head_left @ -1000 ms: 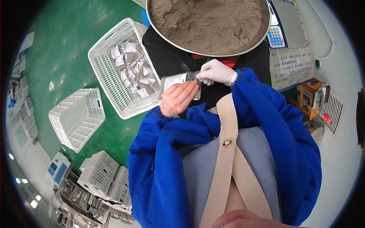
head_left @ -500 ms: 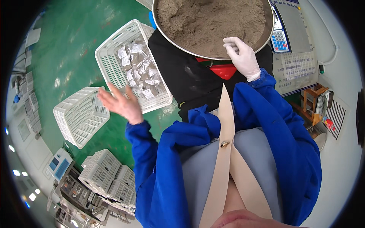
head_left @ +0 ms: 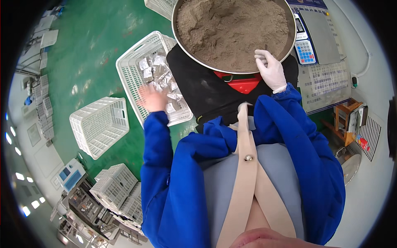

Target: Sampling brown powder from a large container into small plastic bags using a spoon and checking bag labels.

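Note:
My bare left hand (head_left: 152, 98), blurred with its fingers apart, is over a white perforated basket (head_left: 125, 70) holding several clear labelled pouches (head_left: 147, 70). My white-gloved right hand (head_left: 271, 70) is at the near right rim of a large round metal pan (head_left: 178, 39), its fingers loosely bent and apart over the grey-brown powder (head_left: 223, 29). A small dark object (head_left: 266, 46) pokes from the powder just beyond those fingers; I cannot make it out. Below the pan are a black cloth (head_left: 190, 82) and a red plastic piece (head_left: 244, 84).
An empty basket (head_left: 99, 126) stands on the green floor at left, stacked crates (head_left: 115, 190) behind my left arm. Right are a scale (head_left: 305, 51) on a printed board (head_left: 324, 80) and a wooden rack (head_left: 344, 120). Another crate edge (head_left: 159, 6) shows at top.
A second ago both hands held a labelled pouch; it is out of them now. My left hand has moved left over the basket, my right hand up and right to the pan.

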Demonstrator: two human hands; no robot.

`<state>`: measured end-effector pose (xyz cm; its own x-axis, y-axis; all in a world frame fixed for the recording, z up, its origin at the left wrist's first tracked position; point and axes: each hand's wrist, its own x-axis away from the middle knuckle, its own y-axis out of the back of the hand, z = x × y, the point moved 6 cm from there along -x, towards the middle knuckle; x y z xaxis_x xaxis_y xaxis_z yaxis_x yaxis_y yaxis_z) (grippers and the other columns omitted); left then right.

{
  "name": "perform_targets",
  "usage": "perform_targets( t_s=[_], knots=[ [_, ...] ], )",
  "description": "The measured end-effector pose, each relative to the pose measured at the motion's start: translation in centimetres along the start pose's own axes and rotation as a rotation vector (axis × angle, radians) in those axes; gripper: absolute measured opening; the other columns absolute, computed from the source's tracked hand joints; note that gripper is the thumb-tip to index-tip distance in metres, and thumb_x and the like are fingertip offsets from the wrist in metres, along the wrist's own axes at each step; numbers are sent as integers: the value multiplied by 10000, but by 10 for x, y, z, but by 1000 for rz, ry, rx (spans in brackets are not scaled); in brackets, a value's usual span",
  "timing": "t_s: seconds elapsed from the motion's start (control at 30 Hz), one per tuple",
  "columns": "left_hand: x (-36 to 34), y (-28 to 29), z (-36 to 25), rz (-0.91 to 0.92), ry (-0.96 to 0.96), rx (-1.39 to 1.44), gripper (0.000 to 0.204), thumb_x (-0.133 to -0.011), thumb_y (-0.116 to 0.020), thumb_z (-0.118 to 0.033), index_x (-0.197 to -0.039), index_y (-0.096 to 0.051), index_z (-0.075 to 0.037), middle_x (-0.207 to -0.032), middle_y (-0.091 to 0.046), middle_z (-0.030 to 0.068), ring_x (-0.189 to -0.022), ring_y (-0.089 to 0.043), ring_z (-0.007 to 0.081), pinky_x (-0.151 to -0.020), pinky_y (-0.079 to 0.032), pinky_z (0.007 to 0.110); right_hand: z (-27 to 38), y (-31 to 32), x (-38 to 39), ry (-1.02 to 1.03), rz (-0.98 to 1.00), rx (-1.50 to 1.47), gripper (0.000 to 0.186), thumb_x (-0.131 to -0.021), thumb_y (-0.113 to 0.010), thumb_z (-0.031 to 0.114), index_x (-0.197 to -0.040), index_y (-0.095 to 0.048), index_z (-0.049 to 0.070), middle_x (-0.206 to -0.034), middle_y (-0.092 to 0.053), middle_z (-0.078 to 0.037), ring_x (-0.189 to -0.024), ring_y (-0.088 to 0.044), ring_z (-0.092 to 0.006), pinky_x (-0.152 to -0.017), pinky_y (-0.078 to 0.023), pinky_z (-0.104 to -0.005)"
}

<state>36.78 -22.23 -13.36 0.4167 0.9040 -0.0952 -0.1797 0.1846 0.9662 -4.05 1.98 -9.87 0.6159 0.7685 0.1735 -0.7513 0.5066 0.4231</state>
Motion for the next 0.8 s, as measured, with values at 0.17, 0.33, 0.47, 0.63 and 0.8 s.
perform_targets(
  t_s=[0.17, 0.33, 0.47, 0.63, 0.8],
  knots=[
    [-14, 26, -74, 125, -98, 303, 494, -907, -619, -355, -1262, -548, -19, -1271, -530, 270, -1275, -422, 448, -1081, -361, 506, -30, 4, -10, 110, -243, 78, 314, -897, -661, 171, -1179, -620, 38, -1016, -698, -138, -844, -680, -249, -775, -541, -349],
    [-4, 154, -196, 74, -678, 746, 374, -878, -669, -155, -1202, -600, 19, -1262, -582, 233, -1203, -535, 374, -1051, -409, 411, -50, 1, -32, 84, -231, 145, 294, -921, -588, 193, -709, -679, 10, -956, -696, -151, -926, -638, -326, -863, -491, -406],
    [-101, 164, -182, -203, -404, 1011, 424, -875, -670, -83, -1273, -569, 24, -1394, -497, 259, -1280, -496, 420, -1064, -413, 432, -31, -9, -33, 224, -341, 533, 286, -801, -665, 117, -1071, -682, 24, -1368, -524, -179, -1189, -521, -370, -984, -454, -449],
    [-255, 153, -218, -516, -469, 786, 443, -869, -711, -208, -1241, -595, 4, -1386, -509, 219, -1341, -424, 400, -1093, -353, 486, -51, -30, -32, 210, -190, 552, 298, -801, -655, 145, -1077, -672, 35, -1273, -583, -152, -1166, -537, -342, -964, -465, -445],
    [-350, 144, -247, -520, -457, 557, 539, -894, -677, -348, -1254, -584, 42, -1351, -540, 240, -1317, -450, 406, -1072, -384, 465, -42, -34, -28, 193, -151, 616, 260, -804, -651, 158, -1028, -683, 30, -1196, -616, -132, -1144, -549, -315, -953, -463, -438]
  ],
)
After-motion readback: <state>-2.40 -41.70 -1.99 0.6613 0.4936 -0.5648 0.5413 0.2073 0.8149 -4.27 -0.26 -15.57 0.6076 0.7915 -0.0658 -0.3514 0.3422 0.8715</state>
